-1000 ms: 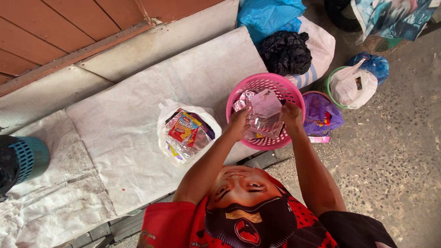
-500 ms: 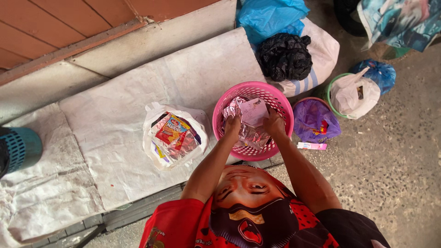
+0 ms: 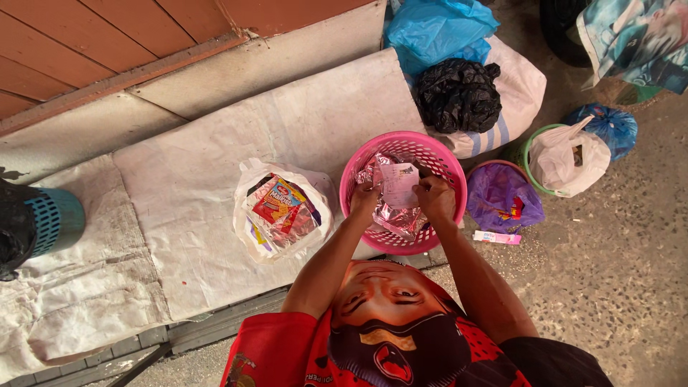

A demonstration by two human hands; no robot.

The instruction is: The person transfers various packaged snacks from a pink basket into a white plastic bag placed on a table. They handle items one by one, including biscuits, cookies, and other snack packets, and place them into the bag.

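Observation:
A round pink plastic basket (image 3: pixel 451 168) stands on a white sheet and holds crumpled silvery foil wrappers (image 3: pixel 394 218). Both of my hands are over the basket. My left hand (image 3: pixel 364 199) and my right hand (image 3: pixel 434 199) pinch the two sides of a small white packet (image 3: pixel 398 183), which is held flat just above the foil. My forearms reach in from the lower edge of the view.
A white plastic bag of colourful snack packets (image 3: pixel 283 208) lies left of the basket on the white sheet (image 3: pixel 193 186). A purple basket (image 3: pixel 502 197), a green bucket with a white bag (image 3: pixel 566 158), black (image 3: pixel 459 93) and blue bags (image 3: pixel 437 29) crowd the right. A teal basket (image 3: pixel 54 218) sits far left.
The view has shifted a little, so the basket sits more to the left in it. My hands have stayed in the pink basket and now hold the white packet spread between them.

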